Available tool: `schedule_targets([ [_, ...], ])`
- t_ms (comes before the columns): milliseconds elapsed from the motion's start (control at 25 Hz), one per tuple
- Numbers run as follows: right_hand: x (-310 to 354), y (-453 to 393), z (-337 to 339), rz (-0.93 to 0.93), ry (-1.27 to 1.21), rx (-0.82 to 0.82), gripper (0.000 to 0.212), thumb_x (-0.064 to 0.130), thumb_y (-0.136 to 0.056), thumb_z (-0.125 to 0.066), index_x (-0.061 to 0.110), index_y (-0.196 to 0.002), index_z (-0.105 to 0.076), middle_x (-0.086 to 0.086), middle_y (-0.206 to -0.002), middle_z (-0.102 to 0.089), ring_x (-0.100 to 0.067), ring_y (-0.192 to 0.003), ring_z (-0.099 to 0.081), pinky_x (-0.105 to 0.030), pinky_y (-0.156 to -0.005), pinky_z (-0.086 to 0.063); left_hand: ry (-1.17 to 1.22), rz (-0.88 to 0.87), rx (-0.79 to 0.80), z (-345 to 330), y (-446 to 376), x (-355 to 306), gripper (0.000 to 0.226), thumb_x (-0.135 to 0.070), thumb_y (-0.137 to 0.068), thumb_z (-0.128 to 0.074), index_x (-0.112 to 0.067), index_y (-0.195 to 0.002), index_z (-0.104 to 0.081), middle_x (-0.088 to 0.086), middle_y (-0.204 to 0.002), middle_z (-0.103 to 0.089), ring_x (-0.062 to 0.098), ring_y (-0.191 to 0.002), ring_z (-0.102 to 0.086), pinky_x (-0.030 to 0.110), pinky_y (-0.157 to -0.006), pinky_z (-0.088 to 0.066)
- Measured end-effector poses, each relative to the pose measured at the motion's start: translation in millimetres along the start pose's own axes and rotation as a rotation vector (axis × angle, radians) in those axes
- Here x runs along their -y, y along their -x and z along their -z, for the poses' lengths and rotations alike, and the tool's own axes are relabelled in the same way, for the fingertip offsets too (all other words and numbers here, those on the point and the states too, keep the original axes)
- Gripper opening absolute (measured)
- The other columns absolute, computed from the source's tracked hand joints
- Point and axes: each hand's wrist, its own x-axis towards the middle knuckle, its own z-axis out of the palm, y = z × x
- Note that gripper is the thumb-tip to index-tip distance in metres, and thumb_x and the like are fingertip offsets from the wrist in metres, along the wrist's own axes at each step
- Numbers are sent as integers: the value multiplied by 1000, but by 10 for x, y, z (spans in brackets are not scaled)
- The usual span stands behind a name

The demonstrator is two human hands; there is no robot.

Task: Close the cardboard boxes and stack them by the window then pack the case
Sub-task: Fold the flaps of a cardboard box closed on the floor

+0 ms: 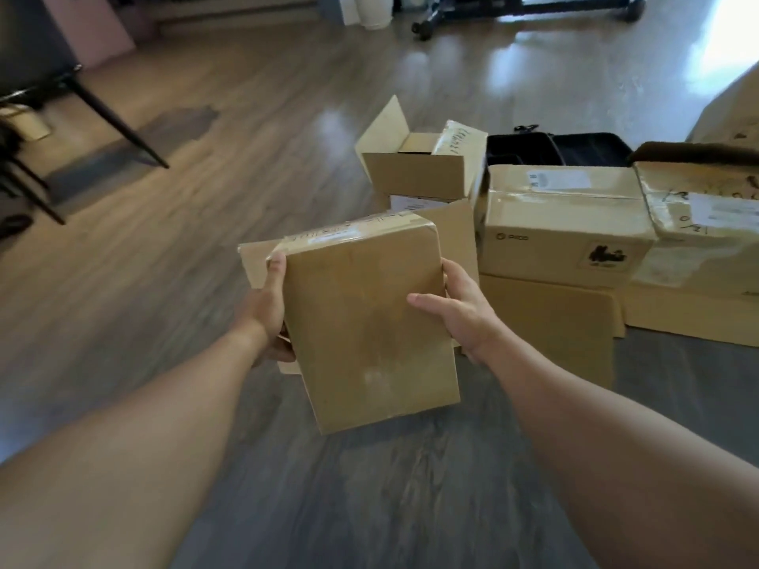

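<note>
Holding sealed box above open floor

Left hand point(267, 310) and right hand point(460, 310) clamp opposite long edges of the taped cardboard box point(365, 322), raised over grey plank floor point(369, 486). Stacked cartons point(562, 236) and black case point(558, 147) crowd right; chair point(61, 88) stands far left.

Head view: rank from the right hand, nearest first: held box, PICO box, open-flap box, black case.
1. Held box, gripped by right hand.
2. PICO box, just right.
3. Open-flap box, beyond.
4. Black case, farthest back.
</note>
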Motion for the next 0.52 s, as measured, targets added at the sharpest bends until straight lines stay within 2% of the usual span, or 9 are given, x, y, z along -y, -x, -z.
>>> schedule_targets([
  [120, -18, -162, -326, 27, -6, 103, 85, 34, -66, -87, 27, -138, -42, 2, -121, -65, -17, -108, -68, -46, -87, -60, 94, 13, -128, 267, -4, 174, 124, -112, -36, -28, -25, -118, -62, 13, -107, -67, 45, -69, -72, 59, -57, -58],
  [200, -27, -226, -445, 10, -6, 133, 84, 35, -65, -86, 28, -134, -39, -2, -123, -62, -21, -108, -67, -48, -85, -60, 159, 20, -177, 342, 14, 254, 121, -112, -35, -30, -35, -123, -59, 9, -115, -64, 45, -74, -72, 60, -56, -58],
  [320, -20, -285, -498, -56, -37, 65, 77, 60, -63, -83, 25, -119, -43, -7, -122, -62, -25, -104, -68, -54, -83, -60, 238, 29, -157, 330, 36, 333, 108, -109, -44, -34, -39, -124, -59, 10, -115, -61, 44, -87, -69, 58, -54, -57],
  [440, 93, -350, -564, -128, 124, -51, 84, 96, -59, -55, 27, -105, -46, -5, -113, -61, -23, -102, -63, -55, -86, -58, 247, 2, -101, 302, 32, 345, 76, -89, -66, -37, -35, -111, -64, 10, -105, -70, 39, -87, -71, 54, -56, -58],
  [520, 158, -404, -640, -127, 189, -133, 79, 98, -63, -41, 28, -98, -48, -2, -104, -61, -22, -96, -62, -53, -86, -57, 251, -29, -66, 332, 39, 377, 63, -79, -72, -34, -35, -103, -66, 6, -94, -75, 34, -83, -73, 48, -57, -59],
])
